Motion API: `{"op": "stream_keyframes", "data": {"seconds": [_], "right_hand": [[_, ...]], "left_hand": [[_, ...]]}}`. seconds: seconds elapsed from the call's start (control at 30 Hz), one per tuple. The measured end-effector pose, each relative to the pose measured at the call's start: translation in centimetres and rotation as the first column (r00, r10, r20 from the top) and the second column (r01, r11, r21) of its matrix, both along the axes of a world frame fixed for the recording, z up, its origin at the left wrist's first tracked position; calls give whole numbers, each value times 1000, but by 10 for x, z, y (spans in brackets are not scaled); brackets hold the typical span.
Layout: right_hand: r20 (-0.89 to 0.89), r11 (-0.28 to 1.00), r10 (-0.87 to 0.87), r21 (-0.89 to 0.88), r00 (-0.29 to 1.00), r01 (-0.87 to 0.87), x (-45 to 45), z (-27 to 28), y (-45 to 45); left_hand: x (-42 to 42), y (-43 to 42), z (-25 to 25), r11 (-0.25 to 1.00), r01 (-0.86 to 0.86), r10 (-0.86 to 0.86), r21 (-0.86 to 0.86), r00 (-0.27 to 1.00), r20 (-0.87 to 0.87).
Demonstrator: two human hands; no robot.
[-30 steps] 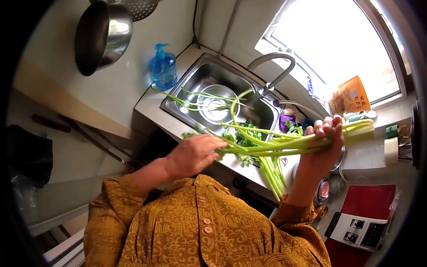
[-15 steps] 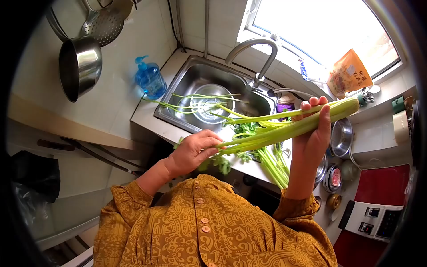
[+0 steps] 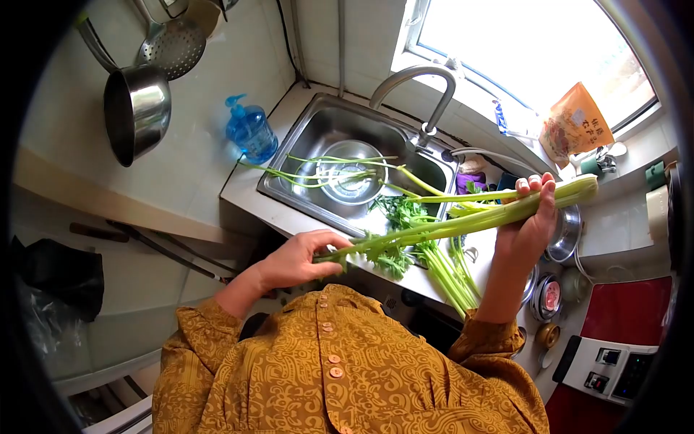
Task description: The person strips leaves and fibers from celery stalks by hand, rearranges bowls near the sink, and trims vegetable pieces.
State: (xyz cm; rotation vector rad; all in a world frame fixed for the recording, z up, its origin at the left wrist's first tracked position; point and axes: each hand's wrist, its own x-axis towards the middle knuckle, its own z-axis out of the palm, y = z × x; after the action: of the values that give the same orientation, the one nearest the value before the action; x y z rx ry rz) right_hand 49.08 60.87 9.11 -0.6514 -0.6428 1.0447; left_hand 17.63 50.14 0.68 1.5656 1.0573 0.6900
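My right hand [image 3: 529, 217] grips a thick bunch of celery [image 3: 470, 224] close to its pale root end, holding it slanted over the counter. At the thin leafy end, my left hand [image 3: 305, 259] has its fingers and thumb closed around the stems; its fingertips are partly hidden by leaves. Beneath the bunch, more celery stalks [image 3: 450, 278] and green leaves [image 3: 402, 213] lie on the counter and at the sink's edge. Several thin stalks [image 3: 289, 176] stretch across the sink [image 3: 277, 197], above a round metal bowl [image 3: 352, 189] standing in it.
A curved faucet [image 3: 442, 101] rises behind the sink. To the left stands a blue pump bottle [image 3: 253, 132]. A saucepan [image 3: 137, 112] and a skimmer [image 3: 173, 49] hang on the left wall. At right are a metal bowl [image 3: 567, 233], an orange packet [image 3: 576, 123] and a red cooker [image 3: 625, 311].
My left hand has slid left and slightly down along the stems, towards the leafy tips. My right hand has moved a little right and down with the celery, and the view has shifted slightly.
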Motion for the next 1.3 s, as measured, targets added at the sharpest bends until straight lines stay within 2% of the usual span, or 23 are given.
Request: {"op": "stream_keyframes", "data": {"seconds": [0.07,0.13,0.17,0.2,0.27,0.3,0.33,0.4,0.47,0.53,0.57,0.6,0.67,0.73,0.8,0.87,0.93,1.0,1.1,1.13,1.17,1.23,1.3], "right_hand": [[-19,998,55,-2,998,-55,-3,1,-3],[-19,998,53,16,998,-53,-4,0,-3],[-19,998,52,31,998,-51,-4,-1,-3],[-17,998,47,30,999,-46,-5,-1,-4],[20,999,8,31,1000,-9,-5,-1,-5],[21,999,3,33,1000,-4,-5,-1,-6],[50,999,-22,26,998,21,-5,-2,-7],[82,999,-46,20,996,45,-7,-2,-11],[118,994,-102,57,988,96,-10,-1,-14],[143,987,-160,55,977,153,-19,5,-21],[167,976,-218,56,962,211,-22,7,-23],[166,976,-217,59,962,210,-24,4,-24],[324,912,-395,247,859,326,-26,-3,-22],[328,887,-444,294,834,357,-27,2,-24],[445,851,-521,328,728,410,-22,2,-26],[451,850,-524,333,722,409,-18,5,-23],[456,826,-561,369,691,426,-22,8,-20],[427,831,-546,387,721,400,-24,8,-23],[331,910,-272,393,904,130,-29,16,-33],[333,910,-271,394,903,128,-30,17,-35],[438,896,-276,440,855,63,-31,18,-37],[554,871,-284,490,782,-31,-35,19,-40],[551,870,-299,492,779,-13,-38,19,-38]], "left_hand": [[9,0,4,1000,-1,0,3,999,37],[15,-1,7,884,70,78,-462,953,294],[17,-2,0,933,26,57,-358,974,219],[19,-2,-3,933,31,52,-359,974,220],[22,1,-6,997,66,-63,35,993,-95],[26,2,-6,988,52,-37,148,994,-107],[29,1,-5,987,56,-40,150,994,-105],[34,-2,-3,951,3,61,310,978,-198],[40,-5,-3,954,-45,87,297,988,-129],[44,-8,-1,886,-121,269,447,920,-284],[44,-7,-1,804,-59,319,592,883,-344],[46,-6,-2,802,-60,321,594,883,-343],[50,-5,-7,722,-196,423,663,884,-199],[45,-7,-16,753,-238,434,614,880,-191],[37,-6,-21,706,-210,416,677,896,-156],[32,-6,-15,697,-187,403,692,900,-163],[32,-3,-10,612,-77,389,787,896,-215],[33,-2,-8,607,-68,417,792,875,-244],[33,1,-3,619,-34,434,785,848,-305],[34,2,-2,634,-13,429,773,838,-337],[34,0,-5,634,-17,432,773,838,-335],[35,-4,-15,779,39,322,626,832,-452],[35,-4,-21,752,61,334,656,823,-459]]}}
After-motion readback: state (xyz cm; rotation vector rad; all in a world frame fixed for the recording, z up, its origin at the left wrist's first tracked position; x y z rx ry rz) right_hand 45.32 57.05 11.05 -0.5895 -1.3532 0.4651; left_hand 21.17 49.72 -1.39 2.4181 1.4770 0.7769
